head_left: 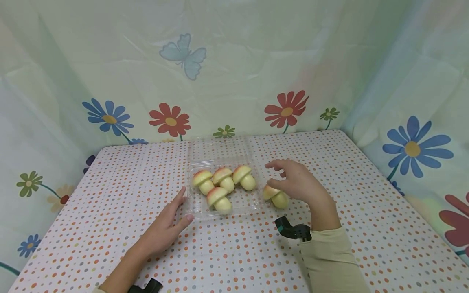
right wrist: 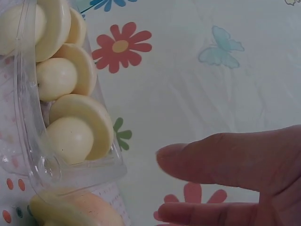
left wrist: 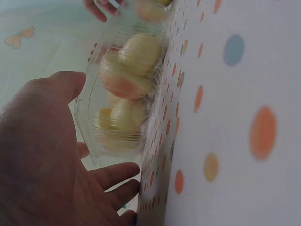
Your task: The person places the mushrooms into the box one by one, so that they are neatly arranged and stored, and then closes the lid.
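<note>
A clear plastic clamshell box (head_left: 242, 208) sits mid-table with several toy mushrooms (head_left: 219, 200) inside, yellow with reddish caps. Its lid (head_left: 220, 149) lies folded back toward the far edge. My left hand (head_left: 166, 228) is at the box's left side, fingers extended and thumb by the near left corner; in the left wrist view the thumb tip overlaps the rim. Another mushroom (head_left: 277, 198) lies on the table just right of the box. Above it hovers my right hand (head_left: 298, 181), thumb and fingers apart with nothing between them, as the right wrist view (right wrist: 211, 160) also shows.
A white cloth with coloured dots covers the table (head_left: 227, 260). Behind and at both sides hangs a pale curtain (head_left: 234, 61) printed with flowers and a butterfly. Black wrist-camera mounts (head_left: 293, 230) show at both wrists.
</note>
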`<state>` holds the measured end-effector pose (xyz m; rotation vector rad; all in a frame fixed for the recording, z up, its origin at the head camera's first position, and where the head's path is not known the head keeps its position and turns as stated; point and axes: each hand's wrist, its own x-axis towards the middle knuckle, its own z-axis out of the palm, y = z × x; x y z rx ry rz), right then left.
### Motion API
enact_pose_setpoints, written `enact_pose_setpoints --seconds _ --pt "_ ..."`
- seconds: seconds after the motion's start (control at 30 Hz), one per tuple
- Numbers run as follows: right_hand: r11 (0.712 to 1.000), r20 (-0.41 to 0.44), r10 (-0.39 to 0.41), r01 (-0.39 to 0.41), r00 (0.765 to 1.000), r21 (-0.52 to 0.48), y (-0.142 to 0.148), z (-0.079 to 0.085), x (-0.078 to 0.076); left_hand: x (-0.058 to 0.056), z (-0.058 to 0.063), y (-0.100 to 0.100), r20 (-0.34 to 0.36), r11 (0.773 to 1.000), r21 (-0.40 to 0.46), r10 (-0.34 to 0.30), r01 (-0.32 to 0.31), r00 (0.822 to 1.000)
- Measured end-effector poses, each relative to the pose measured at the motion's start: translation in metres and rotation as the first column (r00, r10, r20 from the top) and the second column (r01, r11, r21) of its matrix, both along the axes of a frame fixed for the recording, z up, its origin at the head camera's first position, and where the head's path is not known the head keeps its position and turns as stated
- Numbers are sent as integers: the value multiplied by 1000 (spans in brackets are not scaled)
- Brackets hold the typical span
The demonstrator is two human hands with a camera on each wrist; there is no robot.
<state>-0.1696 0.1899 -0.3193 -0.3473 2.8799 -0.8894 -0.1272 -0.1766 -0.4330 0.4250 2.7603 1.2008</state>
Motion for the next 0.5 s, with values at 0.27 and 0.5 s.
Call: enact_pose_setpoints --seconds 0.27,0.5 --pt "998 131 14 -23 991 64 1 -6 -3 0 0 0 6 1000 1 1 -1 1000" --pt "996 180 -55 41 982 82 2 -18 -10 0 -1 0 4 1000 -5 1 -1 1000"
